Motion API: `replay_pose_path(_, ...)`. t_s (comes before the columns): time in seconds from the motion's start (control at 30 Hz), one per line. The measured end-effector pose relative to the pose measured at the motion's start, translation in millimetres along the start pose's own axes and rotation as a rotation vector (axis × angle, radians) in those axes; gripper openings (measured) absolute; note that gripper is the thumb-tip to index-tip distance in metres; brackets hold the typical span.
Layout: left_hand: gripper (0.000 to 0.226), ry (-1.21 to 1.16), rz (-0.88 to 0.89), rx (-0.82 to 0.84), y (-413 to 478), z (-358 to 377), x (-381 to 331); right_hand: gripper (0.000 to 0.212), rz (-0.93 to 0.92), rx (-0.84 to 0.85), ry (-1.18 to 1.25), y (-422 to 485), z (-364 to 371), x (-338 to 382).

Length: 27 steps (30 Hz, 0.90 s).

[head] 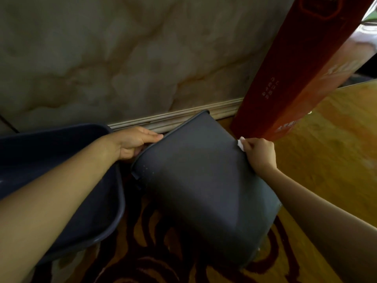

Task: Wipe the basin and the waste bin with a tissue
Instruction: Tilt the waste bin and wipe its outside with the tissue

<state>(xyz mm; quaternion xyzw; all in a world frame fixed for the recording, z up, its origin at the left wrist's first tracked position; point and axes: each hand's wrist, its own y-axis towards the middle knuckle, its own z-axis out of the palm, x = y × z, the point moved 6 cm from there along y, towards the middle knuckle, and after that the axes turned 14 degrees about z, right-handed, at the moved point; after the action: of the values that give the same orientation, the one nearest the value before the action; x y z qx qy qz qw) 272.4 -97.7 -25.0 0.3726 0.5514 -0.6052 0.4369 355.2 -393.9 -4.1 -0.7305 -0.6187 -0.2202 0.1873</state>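
A dark grey waste bin (pixel 204 180) lies tilted on the floor in the middle, its flat side facing me. My left hand (pixel 132 142) grips the bin's upper left edge. My right hand (pixel 260 155) presses a small white tissue (pixel 241 143) against the bin's upper right edge. A dark blue basin (pixel 98 211) sits at the left, partly hidden under my left forearm.
A tall red cardboard box (pixel 295 74) leans against the marbled wall (pixel 122 58) just behind my right hand. A pale skirting board (pixel 183 117) runs behind the bin. Patterned floor tiles (pixel 336 139) spread to the right and below.
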Motion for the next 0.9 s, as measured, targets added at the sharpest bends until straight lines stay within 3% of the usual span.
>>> replay_pose_path(0.1,0.017,0.014,0.001,-0.018,-3.0,0.5,-1.8,0.026,-0.224,-0.159,0.027,-24.7,-1.5,57.9)
replay_pose_path(0.23,0.016,-0.022,0.014,-0.063,-4.7,2.8,-2.2,0.018,-0.5,-0.024,-0.147,-68.0,55.1,143.3)
replay_pose_path(0.37,0.018,-0.003,0.026,-0.072,-2.0,3.2,-0.6,0.013,-0.347,-0.096,-0.167,-82.5,62.2,124.5)
replay_pose_path(0.5,0.019,0.009,0.029,-0.019,1.2,3.2,-2.4,0.007,-0.119,-0.262,-0.062,-112.4,16.3,29.1)
replay_pose_path(0.63,0.04,0.059,0.014,0.011,6.9,0.4,-3.9,0.009,0.112,-0.369,-0.034,-140.0,-23.3,-41.5)
replay_pose_path(0.73,0.024,0.109,0.014,0.009,6.8,-0.2,-5.8,0.014,0.24,-0.347,-0.039,-144.0,-35.3,-52.9)
replay_pose_path(0.8,0.018,0.124,0.026,-0.012,4.1,-0.7,-6.0,0.013,0.235,-0.349,-0.02,-150.6,-37.3,-38.2)
replay_pose_path(0.9,0.018,0.13,0.043,-0.041,1.8,0.4,-5.3,0.009,-0.071,-0.211,0.051,-170.8,-10.2,32.3)
